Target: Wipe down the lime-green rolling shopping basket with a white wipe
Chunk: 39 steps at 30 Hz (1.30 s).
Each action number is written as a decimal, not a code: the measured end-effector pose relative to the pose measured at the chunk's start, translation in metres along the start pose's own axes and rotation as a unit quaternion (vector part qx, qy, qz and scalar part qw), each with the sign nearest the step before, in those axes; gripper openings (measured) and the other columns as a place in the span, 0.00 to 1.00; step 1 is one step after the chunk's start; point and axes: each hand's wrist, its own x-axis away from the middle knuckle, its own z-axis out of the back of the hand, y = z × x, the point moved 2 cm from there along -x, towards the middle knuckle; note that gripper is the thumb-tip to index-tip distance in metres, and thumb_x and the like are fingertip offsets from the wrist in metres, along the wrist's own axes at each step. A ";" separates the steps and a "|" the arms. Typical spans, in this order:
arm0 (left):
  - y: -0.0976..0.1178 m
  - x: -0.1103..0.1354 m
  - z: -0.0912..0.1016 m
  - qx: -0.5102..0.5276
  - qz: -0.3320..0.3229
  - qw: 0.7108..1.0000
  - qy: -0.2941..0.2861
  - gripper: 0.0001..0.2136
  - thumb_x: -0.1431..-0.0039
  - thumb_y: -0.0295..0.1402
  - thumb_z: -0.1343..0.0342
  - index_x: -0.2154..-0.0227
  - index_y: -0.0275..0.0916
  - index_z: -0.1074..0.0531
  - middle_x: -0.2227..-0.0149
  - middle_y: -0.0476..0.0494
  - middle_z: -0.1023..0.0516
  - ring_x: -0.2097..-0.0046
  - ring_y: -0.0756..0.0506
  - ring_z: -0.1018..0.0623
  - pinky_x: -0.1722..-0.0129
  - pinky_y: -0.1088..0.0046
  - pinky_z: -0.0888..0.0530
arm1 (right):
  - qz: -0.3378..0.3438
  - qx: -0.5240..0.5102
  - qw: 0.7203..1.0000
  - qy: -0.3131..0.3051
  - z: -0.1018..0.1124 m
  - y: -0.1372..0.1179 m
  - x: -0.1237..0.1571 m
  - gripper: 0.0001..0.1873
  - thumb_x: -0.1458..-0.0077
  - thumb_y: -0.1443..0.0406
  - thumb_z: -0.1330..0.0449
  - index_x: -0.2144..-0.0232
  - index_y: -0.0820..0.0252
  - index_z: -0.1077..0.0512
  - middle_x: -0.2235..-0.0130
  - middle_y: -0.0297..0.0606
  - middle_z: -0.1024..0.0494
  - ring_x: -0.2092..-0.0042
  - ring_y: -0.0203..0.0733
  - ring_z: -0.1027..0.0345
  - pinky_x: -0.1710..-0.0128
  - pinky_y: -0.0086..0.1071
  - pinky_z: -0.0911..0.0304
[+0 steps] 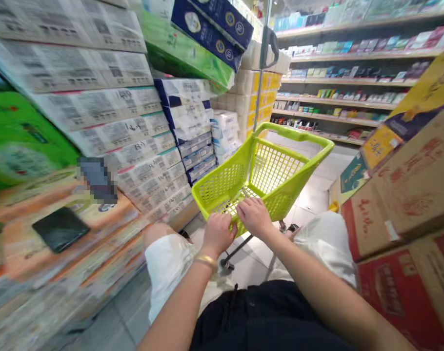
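A lime-green plastic shopping cart [280, 168] with lattice walls stands on the tiles in front of my knees. My left hand [219, 233] is closed over the cart's near rim, its thumb bent down on the inner right side. Just beside it, my right hand [254, 214] grips the same rim with its fingers curled over the edge. The basket's visible floor shows nothing lying on it. A gold-coloured bangle [206, 262] circles my left wrist.
Stacked packs of paper goods [149, 146] rise at the left. A dark phone [61, 229] lies on orange packs [108, 219]. Cardboard boxes [415, 195] line the right. Behind the cart stand a metal post [260, 92] and stocked shelves [339, 83].
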 end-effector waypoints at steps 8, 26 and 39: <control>0.010 -0.005 -0.003 0.012 -0.003 1.000 -0.006 0.08 0.38 0.33 0.49 0.71 0.39 0.30 0.71 0.42 0.24 0.64 0.42 0.26 0.62 0.65 0.35 | -0.009 0.003 1.000 -0.005 0.001 0.011 0.006 0.14 0.34 0.63 0.47 0.72 0.56 0.28 0.68 0.36 0.24 0.62 0.41 0.35 0.55 0.33 0.48; -0.029 -0.021 0.004 0.043 -0.004 0.998 -0.055 0.10 0.37 0.35 0.52 0.72 0.39 0.29 0.70 0.43 0.23 0.65 0.44 0.25 0.61 0.66 0.33 | -0.051 0.073 0.996 -0.016 0.002 0.077 -0.017 0.16 0.33 0.61 0.48 0.71 0.57 0.27 0.68 0.38 0.23 0.63 0.42 0.37 0.57 0.33 0.52; -0.073 -0.011 0.016 0.033 0.035 0.997 -0.052 0.10 0.41 0.36 0.51 0.72 0.41 0.28 0.70 0.43 0.22 0.64 0.43 0.25 0.58 0.64 0.30 | -0.067 0.041 0.997 -0.016 -0.011 0.035 -0.032 0.15 0.33 0.61 0.49 0.69 0.56 0.27 0.66 0.38 0.24 0.60 0.43 0.37 0.54 0.35 0.52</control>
